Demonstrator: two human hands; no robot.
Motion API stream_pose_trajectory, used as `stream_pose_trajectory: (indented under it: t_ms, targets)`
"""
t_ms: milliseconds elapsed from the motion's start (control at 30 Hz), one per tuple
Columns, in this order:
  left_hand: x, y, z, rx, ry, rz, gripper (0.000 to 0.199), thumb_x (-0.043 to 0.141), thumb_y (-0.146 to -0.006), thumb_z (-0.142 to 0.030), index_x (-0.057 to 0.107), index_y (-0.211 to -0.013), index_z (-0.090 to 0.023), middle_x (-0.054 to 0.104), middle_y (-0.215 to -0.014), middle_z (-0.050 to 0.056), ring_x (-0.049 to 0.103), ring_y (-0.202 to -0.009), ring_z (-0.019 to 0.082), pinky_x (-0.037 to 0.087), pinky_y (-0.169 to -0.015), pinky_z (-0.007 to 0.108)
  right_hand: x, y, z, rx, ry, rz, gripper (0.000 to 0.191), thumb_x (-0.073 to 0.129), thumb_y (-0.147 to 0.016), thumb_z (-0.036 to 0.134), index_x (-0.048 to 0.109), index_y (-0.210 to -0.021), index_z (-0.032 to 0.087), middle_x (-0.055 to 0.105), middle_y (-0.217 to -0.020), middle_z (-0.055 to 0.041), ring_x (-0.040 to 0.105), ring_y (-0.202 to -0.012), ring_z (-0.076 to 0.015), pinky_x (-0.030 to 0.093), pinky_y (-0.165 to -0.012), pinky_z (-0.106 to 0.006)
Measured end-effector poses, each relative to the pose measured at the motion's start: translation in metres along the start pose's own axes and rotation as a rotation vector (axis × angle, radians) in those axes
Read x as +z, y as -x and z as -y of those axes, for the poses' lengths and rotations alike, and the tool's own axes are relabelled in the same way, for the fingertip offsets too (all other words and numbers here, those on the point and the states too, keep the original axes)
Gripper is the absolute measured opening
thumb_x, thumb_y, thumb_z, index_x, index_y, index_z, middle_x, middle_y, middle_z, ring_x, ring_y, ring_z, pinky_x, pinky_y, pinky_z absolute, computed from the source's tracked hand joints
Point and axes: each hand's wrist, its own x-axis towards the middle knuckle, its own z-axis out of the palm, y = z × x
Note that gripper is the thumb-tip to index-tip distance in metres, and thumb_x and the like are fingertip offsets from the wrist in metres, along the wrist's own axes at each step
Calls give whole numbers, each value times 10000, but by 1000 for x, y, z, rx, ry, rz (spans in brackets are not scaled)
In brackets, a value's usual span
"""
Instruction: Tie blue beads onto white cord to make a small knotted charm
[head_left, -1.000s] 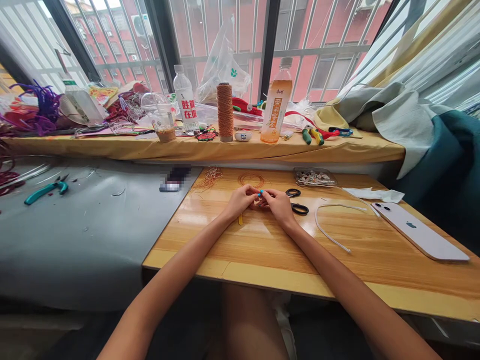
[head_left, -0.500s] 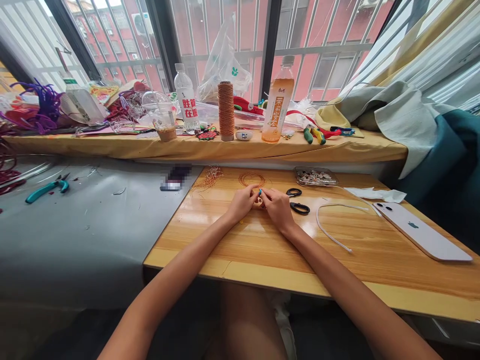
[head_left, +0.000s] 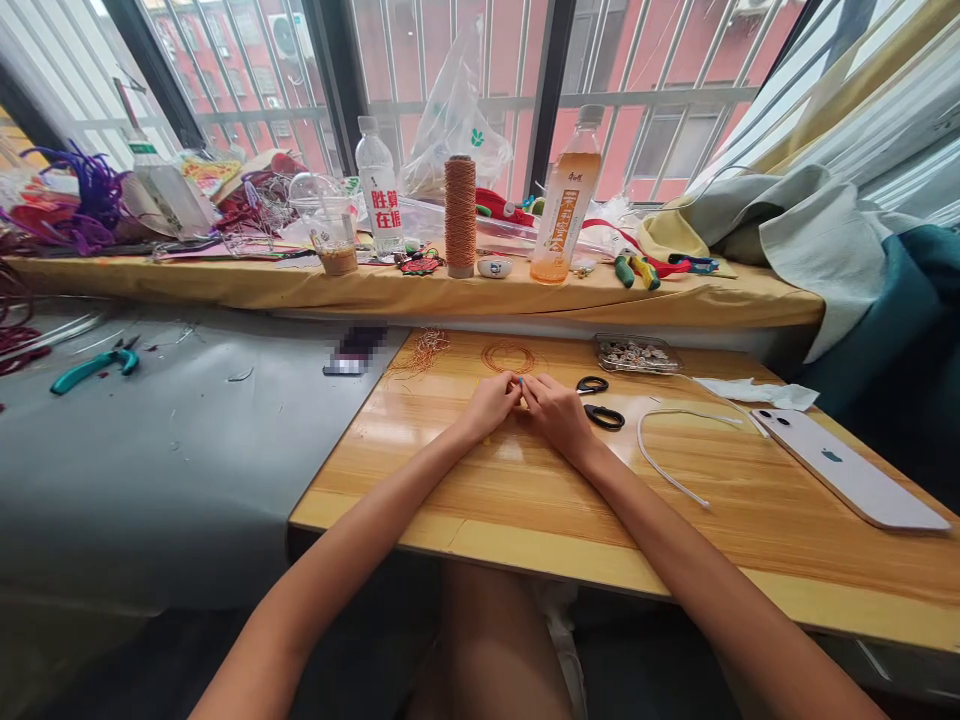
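Over the wooden table, my left hand [head_left: 493, 405] and my right hand [head_left: 556, 412] meet at the fingertips, both closed in a pinch. Between them shows a small blue piece [head_left: 520, 380], too small to tell its kind; the fingers hide the rest of what they grip. Just beyond the hands lies a coil of thin orange cord [head_left: 507, 357]. Black-handled scissors [head_left: 604, 417] rest beside my right hand, their blades partly covered by it. A tangle of loose orange and pale threads [head_left: 427, 350] is farther left on the table.
A clear box of small beads or stones [head_left: 636, 355], white cord [head_left: 651, 462], tissue [head_left: 757, 392] and a phone [head_left: 851, 468] are on the right. Teal pliers [head_left: 94, 368] lie on the grey mat. On the ledge stand a thread spool [head_left: 460, 218] and bottles, including a tea bottle [head_left: 568, 205].
The view has shifted slightly, so the scene sits a little farther right. My fingertips have drawn closer together, and less of the blue piece shows.
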Motion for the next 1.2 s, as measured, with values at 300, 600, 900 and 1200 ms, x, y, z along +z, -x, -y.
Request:
stream_pose_trajectory:
  t_ms: [300, 600, 900, 1200]
  targets:
    - [-3, 3, 0, 28, 153, -34, 151, 406, -754, -160, 536, -681, -139, 524, -492, -36, 467, -385, 59, 363, -438, 165, -4, 1, 1, -94, 75, -25, 257, 310, -842, 142, 549, -929, 103, 576, -859, -98, 472, -743, -174, 250, -511, -263]
    - [-4, 1, 8, -28, 577, 67, 73, 485, -733, -209, 435, -736, -156, 562, -541, -43, 462, -304, 51, 343, -315, 146, 4, 0, -5, -31, -85, -222, 273, 337, -850, 211, 571, -727, 143, 562, -709, -62, 469, -658, -154, 293, -564, -246]
    - [-4, 1, 7, 1, 612, 35, 134, 504, -726, -275, 443, -694, -160, 510, -561, -51, 423, -338, 22, 311, -302, 118, 3, -3, -4, 218, -475, -316, 266, 385, -821, 208, 553, -619, 168, 558, -601, -19, 492, -560, -122, 334, -572, -225]
    - [-6, 4, 3, -24, 478, -73, 104, 519, -704, -252, 472, -674, -164, 414, -637, -42, 393, -415, 24, 266, -325, 130, 2, -4, -6, 357, -602, -329, 276, 413, -766, 197, 516, -511, 178, 553, -495, -3, 510, -500, -126, 370, -558, -237]
